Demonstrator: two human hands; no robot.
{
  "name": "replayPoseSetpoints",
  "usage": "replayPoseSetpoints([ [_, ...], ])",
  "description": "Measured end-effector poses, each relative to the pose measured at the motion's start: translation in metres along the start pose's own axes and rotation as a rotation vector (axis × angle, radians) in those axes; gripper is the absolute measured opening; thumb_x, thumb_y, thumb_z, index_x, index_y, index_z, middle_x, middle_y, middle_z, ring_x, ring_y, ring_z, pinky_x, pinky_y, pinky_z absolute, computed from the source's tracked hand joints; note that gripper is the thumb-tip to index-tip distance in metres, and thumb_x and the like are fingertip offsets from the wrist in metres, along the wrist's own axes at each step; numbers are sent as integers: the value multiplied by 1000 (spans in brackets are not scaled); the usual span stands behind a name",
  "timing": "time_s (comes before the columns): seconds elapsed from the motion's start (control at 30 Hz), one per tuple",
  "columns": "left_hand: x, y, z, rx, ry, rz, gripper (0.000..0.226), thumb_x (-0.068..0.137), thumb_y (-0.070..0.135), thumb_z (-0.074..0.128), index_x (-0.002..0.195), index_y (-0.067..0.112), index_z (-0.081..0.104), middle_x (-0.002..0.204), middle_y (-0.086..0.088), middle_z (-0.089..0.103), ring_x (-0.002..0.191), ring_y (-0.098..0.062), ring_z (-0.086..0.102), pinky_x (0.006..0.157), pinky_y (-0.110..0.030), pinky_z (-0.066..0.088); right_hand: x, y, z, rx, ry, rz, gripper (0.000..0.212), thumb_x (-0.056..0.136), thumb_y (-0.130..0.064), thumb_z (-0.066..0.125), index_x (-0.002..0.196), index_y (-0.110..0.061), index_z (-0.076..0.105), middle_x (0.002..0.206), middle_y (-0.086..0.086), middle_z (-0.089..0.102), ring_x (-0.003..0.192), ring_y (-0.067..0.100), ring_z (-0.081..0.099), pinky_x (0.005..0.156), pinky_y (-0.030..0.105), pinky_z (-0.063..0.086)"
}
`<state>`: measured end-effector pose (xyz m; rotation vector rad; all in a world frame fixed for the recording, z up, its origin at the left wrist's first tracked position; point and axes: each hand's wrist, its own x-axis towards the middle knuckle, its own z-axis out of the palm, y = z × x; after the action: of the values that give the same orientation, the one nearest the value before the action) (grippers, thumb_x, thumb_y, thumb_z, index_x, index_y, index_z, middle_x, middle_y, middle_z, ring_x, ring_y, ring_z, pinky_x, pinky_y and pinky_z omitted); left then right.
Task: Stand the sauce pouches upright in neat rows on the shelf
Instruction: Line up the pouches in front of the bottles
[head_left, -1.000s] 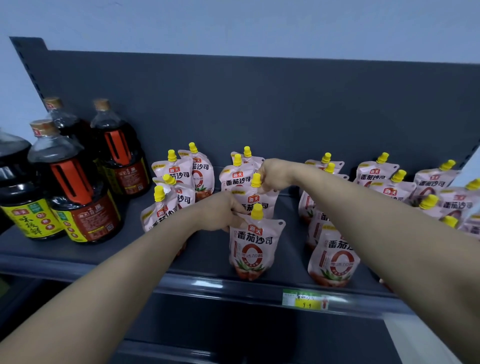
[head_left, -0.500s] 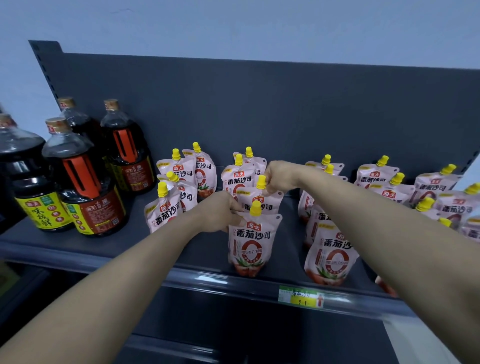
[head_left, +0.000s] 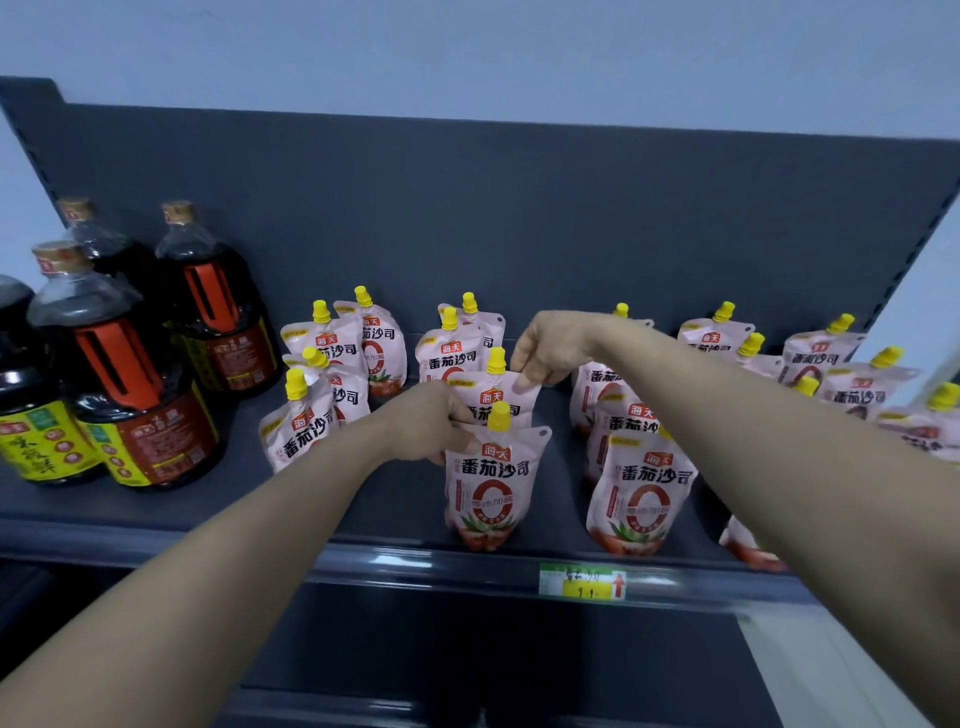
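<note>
Pink sauce pouches with yellow caps stand in rows on the dark grey shelf (head_left: 395, 499). In the middle row, a front pouch (head_left: 488, 493) stands upright at the shelf's edge. Right behind it stands a second pouch (head_left: 493, 400). My left hand (head_left: 431, 423) pinches the top left corners where these two pouches meet; which one it grips I cannot tell. My right hand (head_left: 550, 345) pinches the second pouch's top right corner. Another upright pouch (head_left: 641, 493) stands to the right. A leaning pouch (head_left: 298, 426) fronts the left row.
Large dark soy sauce bottles (head_left: 130, 395) with red handles stand at the shelf's left end. More pouches (head_left: 852, 384) crowd the right end, partly hidden by my right forearm. A green and yellow price tag (head_left: 582, 582) sits on the shelf's front rail.
Both hands have stayed on the middle-row pouches with only small shifts. The view has drifted a little, bringing the bottles further into the frame.
</note>
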<state>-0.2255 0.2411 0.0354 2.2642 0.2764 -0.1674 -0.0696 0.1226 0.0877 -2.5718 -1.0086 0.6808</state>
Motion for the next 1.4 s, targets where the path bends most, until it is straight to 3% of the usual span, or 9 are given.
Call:
replayPoseSetpoints([
  [0.2,1,-1,-2,32,-27,7,26,85,7,65,110,0,68,111,-13,70,101,-26,67,86,-41,58,4,-4,18,-95,49,-34,17,89,-18,66,81,-5,57,75,6,44,76,21,50,58,22,48],
  [0.37,2,-1,-6,47,-72,27,27,86,13,65,111,2,68,113,-13,69,105,-26,66,89,-43,56,2,-4,17,-157,61,-53,16,91,-15,63,79,-8,54,66,3,45,73,21,53,56,21,47],
  [0.47,-2,0,-12,26,-120,43,38,87,38,60,112,10,68,115,-3,69,107,-18,65,92,-38,55,3,-3,15,-114,34,-44,14,90,-12,64,78,-7,57,64,2,47,67,18,52,55,20,49],
  [0.6,-3,-4,-31,-91,44,77,38,95,35,49,107,6,69,104,-9,73,97,-21,69,85,-30,57,0,-7,3,-56,-30,5,12,86,0,64,92,-10,65,76,7,59,60,12,54,56,17,52],
  [0.73,8,-9,-46,-19,343,124,17,93,18,56,96,7,69,81,-3,68,80,-19,64,85,-39,55,-1,-13,-18,83,41,20,21,87,2,61,104,-6,68,82,5,67,71,12,63,71,21,55],
  [0.87,27,-9,-52,87,513,82,21,91,13,58,110,7,63,92,-4,62,83,-18,55,76,-31,46,9,-12,-24,-30,314,10,18,86,-6,60,99,-6,72,89,4,66,82,17,58,79,29,49],
  [1.07,60,-11,-59,134,523,-69,44,89,15,61,130,2,50,128,-15,58,118,-30,55,95,-38,45,36,-12,-20,-73,357,20,32,88,-22,66,117,-7,67,123,8,65,116,24,58,94,28,43],
  [1.23,83,-12,-61,188,461,-144,28,93,19,56,114,2,61,114,-16,65,105,-28,59,76,-31,40,73,-6,-22,-115,266,8,39,90,-21,64,121,1,63,128,16,62,120,30,57,104,37,45],
  [1.4,103,-21,-65,196,452,-172,25,94,21,53,103,4,70,92,-15,68,79,-20,55,69,-28,40,110,-4,-20,-210,171,10,30,92,-20,60,117,-5,66,110,11,68,86,22,59,75,29,50],
])
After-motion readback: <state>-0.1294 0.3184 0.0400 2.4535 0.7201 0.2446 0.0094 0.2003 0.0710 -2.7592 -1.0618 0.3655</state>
